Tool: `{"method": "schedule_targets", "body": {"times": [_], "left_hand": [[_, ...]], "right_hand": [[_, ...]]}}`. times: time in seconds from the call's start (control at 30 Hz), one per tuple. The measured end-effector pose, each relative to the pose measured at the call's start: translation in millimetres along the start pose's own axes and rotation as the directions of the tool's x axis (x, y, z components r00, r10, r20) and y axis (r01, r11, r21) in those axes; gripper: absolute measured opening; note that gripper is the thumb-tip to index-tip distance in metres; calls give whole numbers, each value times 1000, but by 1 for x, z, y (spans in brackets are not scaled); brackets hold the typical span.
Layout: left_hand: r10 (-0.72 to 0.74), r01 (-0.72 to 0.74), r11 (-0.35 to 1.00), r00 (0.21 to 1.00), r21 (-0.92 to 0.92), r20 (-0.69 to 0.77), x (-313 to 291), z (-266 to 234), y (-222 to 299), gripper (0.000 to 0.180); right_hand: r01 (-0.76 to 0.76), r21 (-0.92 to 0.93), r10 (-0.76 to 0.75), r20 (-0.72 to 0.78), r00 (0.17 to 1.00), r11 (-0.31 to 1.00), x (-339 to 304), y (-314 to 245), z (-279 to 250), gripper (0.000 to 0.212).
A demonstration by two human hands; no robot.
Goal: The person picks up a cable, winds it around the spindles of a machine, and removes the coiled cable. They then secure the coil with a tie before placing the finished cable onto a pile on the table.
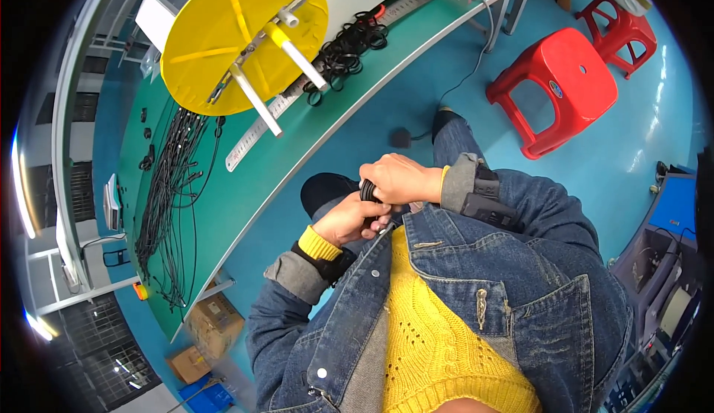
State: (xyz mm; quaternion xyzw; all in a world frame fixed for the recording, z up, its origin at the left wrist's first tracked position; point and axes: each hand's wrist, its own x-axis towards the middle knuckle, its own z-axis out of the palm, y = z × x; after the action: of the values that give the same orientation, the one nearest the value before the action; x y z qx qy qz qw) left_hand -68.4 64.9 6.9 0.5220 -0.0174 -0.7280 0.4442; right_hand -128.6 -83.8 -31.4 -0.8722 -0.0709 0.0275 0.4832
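- The coil of black cable (367, 190) is near the centre of the frame, between the two hands, in front of the jacket (520, 264) and apart from the table.
- The right hand (401, 178) is closed, fingers curled on the upper part of the coil.
- The left hand (349, 218) is also narrow, thumb and fingers gathered at the lower part; what is inside these fingers is partly hidden, so I cannot tell where the cable end is.
- In my judgement, the coil could spring open if one hand loosens too early, because only the fingers seem to keep the loops together.
- A loop or an end could also catch on the open jacket front, which is just beside the left fingers.
- At upper left, the yellow disc (201, 33) with white rods (256, 100) projects above the green table (238, 212); a sleeve might knock a rod if the arm reaches across.
- Beyond the rods lie a steel ruler (249, 145) and looped black cables (346, 52); at left, long black cables (167, 197) lie in a bundle and may tangle when pulled.
- At upper right, a red stool (569, 71) and a thin cord (467, 83) could hinder the feet.
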Motion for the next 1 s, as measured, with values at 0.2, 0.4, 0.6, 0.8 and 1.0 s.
{"method": "schedule_targets", "body": {"times": [0.2, 0.4, 0.6, 0.8, 1.0], "left_hand": [[316, -360, 917, 919, -170, -237, -9, -15, -15, 8], [559, -617, 778, 765, -117, -318, -13, 2, -1, 10], [694, -768, 639, 551, 44, -464, -15, 0, 17, 12], [723, -748, 655, 577, 110, -379, -10, -4, 17, 13], [744, -761, 635, 553, 137, -375, -9, -22, 5, 10]], "right_hand": [[314, -184, -351, -230, 908, 932, 37, -9, -60, 22], [-100, -625, -333, -536, 776, 774, 86, 10, -75, 21], [59, 545, 74, -219, 973, 837, 54, -21, -54, 15], [-246, 782, 221, 142, 965, 572, 22, -20, -47, 15], [73, 911, -109, -31, 994, 405, -22, -33, -25, 16]]}}
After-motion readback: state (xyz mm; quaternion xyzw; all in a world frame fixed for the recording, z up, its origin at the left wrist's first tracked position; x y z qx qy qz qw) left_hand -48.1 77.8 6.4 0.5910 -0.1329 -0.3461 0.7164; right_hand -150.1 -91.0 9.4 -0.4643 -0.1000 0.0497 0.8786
